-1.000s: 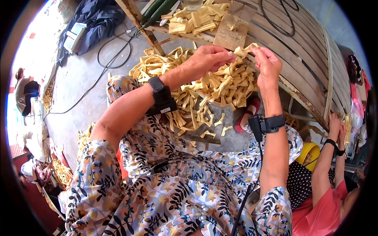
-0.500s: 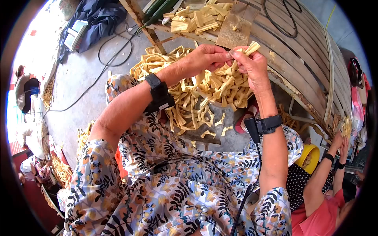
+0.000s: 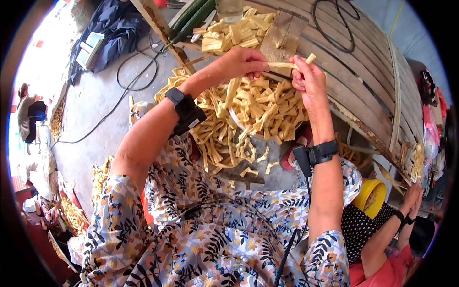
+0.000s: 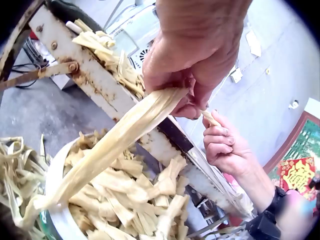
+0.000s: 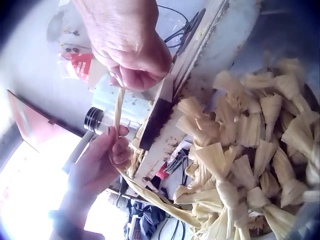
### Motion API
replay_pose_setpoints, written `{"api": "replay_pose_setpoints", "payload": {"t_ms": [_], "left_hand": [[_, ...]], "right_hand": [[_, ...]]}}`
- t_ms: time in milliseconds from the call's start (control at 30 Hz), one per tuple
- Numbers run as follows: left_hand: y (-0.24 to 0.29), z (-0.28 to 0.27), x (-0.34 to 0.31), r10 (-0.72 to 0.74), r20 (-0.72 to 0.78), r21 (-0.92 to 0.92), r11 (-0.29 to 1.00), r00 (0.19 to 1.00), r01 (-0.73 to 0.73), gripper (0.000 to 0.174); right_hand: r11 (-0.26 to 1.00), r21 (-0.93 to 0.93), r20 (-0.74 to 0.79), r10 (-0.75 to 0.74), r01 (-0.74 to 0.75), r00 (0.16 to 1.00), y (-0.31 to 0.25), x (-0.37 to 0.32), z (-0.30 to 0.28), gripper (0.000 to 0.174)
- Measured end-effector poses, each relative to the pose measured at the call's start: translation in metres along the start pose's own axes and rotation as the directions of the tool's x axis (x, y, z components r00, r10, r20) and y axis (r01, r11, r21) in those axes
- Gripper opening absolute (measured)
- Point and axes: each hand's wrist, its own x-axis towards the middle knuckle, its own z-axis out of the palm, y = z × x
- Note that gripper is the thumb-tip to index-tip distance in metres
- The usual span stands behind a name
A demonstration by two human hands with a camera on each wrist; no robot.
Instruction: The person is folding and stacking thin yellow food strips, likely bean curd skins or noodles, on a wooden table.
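A pale yellow, flat, pliable strip (image 3: 279,65) is stretched between my two hands above the heap. My left hand (image 3: 246,62) pinches it between thumb and fingers, and a long tail (image 4: 110,140) of it hangs down over the bowl's rim. Curled around the other stretch, my right hand (image 3: 311,79) leaves a short end sticking up past its fingers. Below both hands, a white-rimmed bowl (image 4: 56,172) holds a heap of knotted pale yellow pieces (image 3: 270,105). Loose unknotted strips (image 3: 210,129) lie beside the bowl, on its left.
A slatted wooden platform (image 3: 354,71) with a rusty edge lies beyond the bowl. On it are a small board (image 3: 282,36), cut yellow pieces (image 3: 239,33), cucumbers (image 3: 191,19) and a glass (image 3: 229,10). Another person's hands (image 3: 412,198) work at right, near a yellow bucket (image 3: 370,198).
My hands were first tugging a short knotted piece, then came close together. Now they are apart, with a strip pulled straight between them and its tail hanging from my left hand.
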Motion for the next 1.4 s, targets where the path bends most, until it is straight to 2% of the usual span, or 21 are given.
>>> {"api": "replay_pose_setpoints", "payload": {"t_ms": [67, 100, 233, 333, 467, 567, 667, 767, 867, 967, 1400], "left_hand": [[0.002, -0.008, 0.012, 0.04, -0.077, 0.174, 0.984, 0.996, -0.026, 0.019], [0.004, -0.013, 0.018, 0.131, -0.138, 0.155, 0.982, 0.982, -0.11, 0.016], [0.01, -0.025, 0.047, 0.317, -0.365, 0.373, 0.911, 0.875, -0.174, 0.018], [0.011, -0.026, 0.055, 0.281, -0.434, 0.373, 0.921, 0.856, -0.113, 0.018], [0.007, -0.031, 0.061, 0.225, -0.419, 0.225, 0.964, 0.88, -0.139, 0.016], [0.004, -0.034, 0.056, 0.226, -0.352, 0.146, 0.972, 0.908, -0.185, 0.016], [0.0, -0.037, 0.05, 0.181, -0.339, 0.056, 0.984, 0.923, -0.172, 0.017], [-0.003, -0.037, 0.049, 0.178, -0.323, 0.055, 0.984, 0.93, -0.169, 0.019], [0.001, -0.038, 0.053, 0.165, -0.332, 0.03, 0.986, 0.929, -0.164, 0.019], [0.004, -0.038, 0.06, 0.168, -0.358, 0.066, 0.986, 0.919, -0.155, 0.019], [-0.006, -0.04, 0.079, 0.189, -0.502, 0.159, 0.979, 0.844, -0.124, 0.019]], "right_hand": [[1.0, 0.005, -0.073, -0.027, 0.028, 0.997, -0.006, 0.009, -0.002, 0.018], [0.998, 0.007, -0.086, -0.056, 0.057, 0.995, -0.008, 0.014, -0.002, 0.019], [0.979, -0.012, -0.126, -0.204, 0.204, 0.971, -0.013, 0.039, 0.004, 0.018], [0.963, 0.01, -0.168, -0.265, 0.27, 0.95, -0.017, 0.054, 0.011, 0.016], [0.972, 0.172, -0.1, -0.142, 0.158, 0.985, -0.032, 0.05, 0.013, 0.016], [0.941, 0.34, 0.065, -0.024, 0.0, 0.998, -0.036, 0.045, 0.005, 0.018], [0.929, 0.361, 0.154, 0.032, -0.086, 0.988, -0.034, 0.044, -0.002, 0.018], [0.941, 0.326, 0.124, 0.049, -0.088, 0.991, -0.034, 0.044, -0.009, 0.015], [0.961, 0.272, -0.021, -0.046, 0.05, 0.999, -0.035, 0.042, 0.005, 0.014], [0.961, 0.247, -0.063, -0.111, 0.124, 0.992, -0.033, 0.053, 0.006, 0.015], [0.949, 0.253, -0.116, -0.164, 0.189, 0.98, -0.016, 0.075, 0.008, 0.015]]}}
